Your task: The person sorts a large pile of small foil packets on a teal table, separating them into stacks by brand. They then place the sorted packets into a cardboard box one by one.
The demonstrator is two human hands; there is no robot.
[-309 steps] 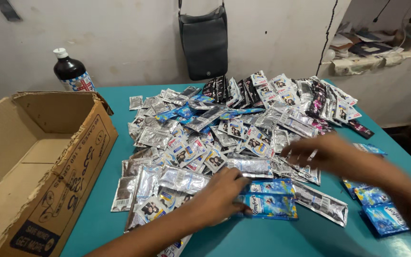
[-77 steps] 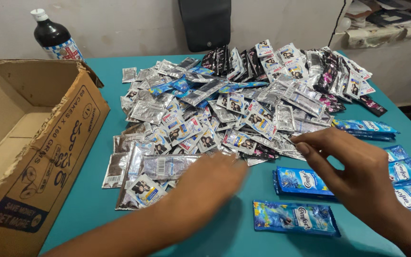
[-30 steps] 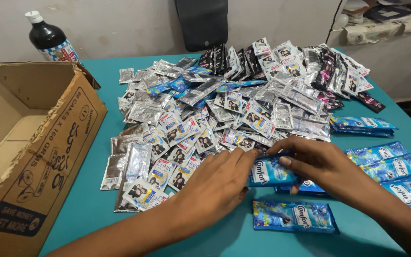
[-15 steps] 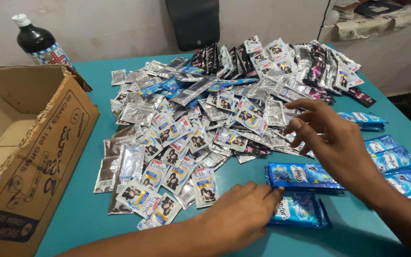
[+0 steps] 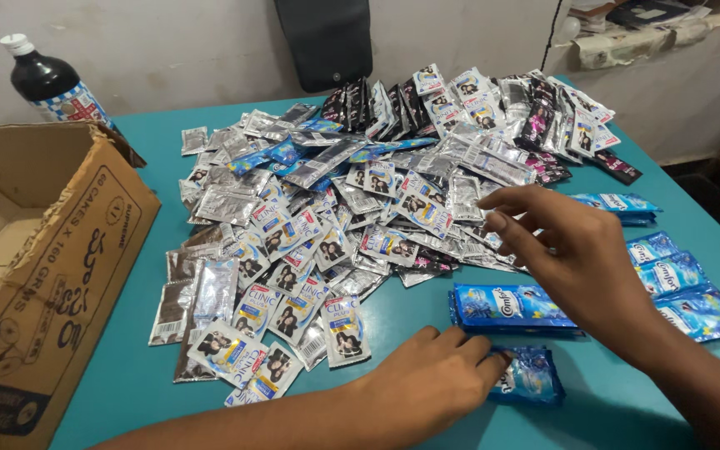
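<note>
Left hand [image 5: 435,375]: our fingers press flat on a small blue packet [image 5: 527,377], low in the frame.
Right hand [image 5: 572,250]: open, holding nothing, over the packet pile [image 5: 360,200].
Nearby: a blue stack [image 5: 506,307] on the teal counter [image 5: 127,383].

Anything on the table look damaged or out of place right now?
The cardboard box at the left has a torn, ragged front rim. The blue sachet under the left hand is crumpled, while the neighbouring blue sachet stack lies flat.
</note>
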